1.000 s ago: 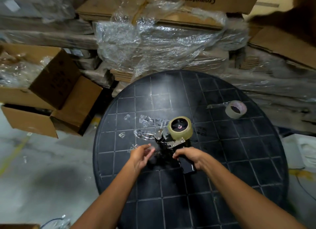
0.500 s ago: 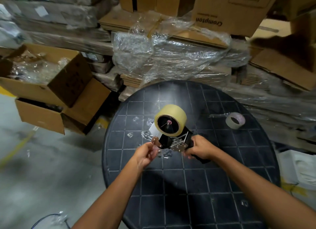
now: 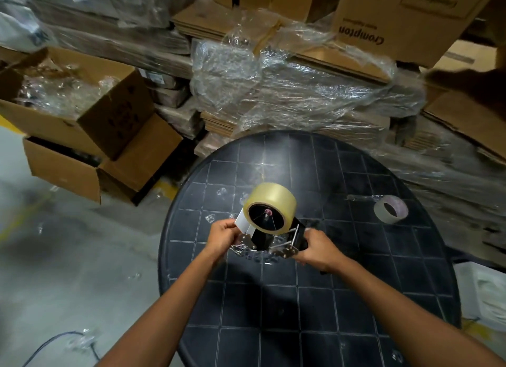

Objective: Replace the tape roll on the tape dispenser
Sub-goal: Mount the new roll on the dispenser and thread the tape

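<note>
A black tape dispenser (image 3: 269,236) with metal rollers is held up above the round black table (image 3: 356,298). A full yellowish tape roll (image 3: 271,199) sits on its hub, open side toward me. My right hand (image 3: 315,247) grips the dispenser's handle at the right. My left hand (image 3: 223,236) pinches the white tape end (image 3: 243,221) that comes off the roll's left side. A nearly spent tape roll (image 3: 391,208) lies on the table at the right, apart from both hands.
Bits of clear tape lie on the table (image 3: 219,194) near the dispenser. Open cardboard boxes (image 3: 90,136) stand on the floor at the left. Plastic-wrapped flat cartons (image 3: 295,93) are stacked behind the table. A cable (image 3: 54,342) lies on the floor.
The dispenser has been lifted off the table and turned so the roll's open side faces me. My left hand has taken hold of the tape end. The view has shifted left.
</note>
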The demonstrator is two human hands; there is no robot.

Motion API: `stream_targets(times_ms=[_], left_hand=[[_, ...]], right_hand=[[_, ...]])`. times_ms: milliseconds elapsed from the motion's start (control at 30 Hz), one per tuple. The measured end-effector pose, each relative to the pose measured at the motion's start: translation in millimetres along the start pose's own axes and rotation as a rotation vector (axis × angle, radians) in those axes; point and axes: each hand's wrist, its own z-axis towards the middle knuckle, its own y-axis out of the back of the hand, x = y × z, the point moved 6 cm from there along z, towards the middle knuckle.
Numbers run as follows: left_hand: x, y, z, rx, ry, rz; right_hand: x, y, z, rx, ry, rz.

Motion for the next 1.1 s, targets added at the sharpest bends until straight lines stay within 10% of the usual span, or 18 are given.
stream_targets(times_ms=[467,633,867,1100], left_hand=[[58,-5,41,-0.1,-0.444,0.71],[54,27,42,-0.412,-0.404,0.819],[85,-8,23,0.195,-0.709,1.178],[99,-8,28,0.142,-0.706,1.365]], right_hand=[[-77,-63,77,0.093,-0.04,-0.245],[-69,-61,78,0.179,-0.093,-0.297],[-60,-63,76,0.293,-0.155,-0.346],[-64,-70,80,0.241,-0.139,-0.4]])
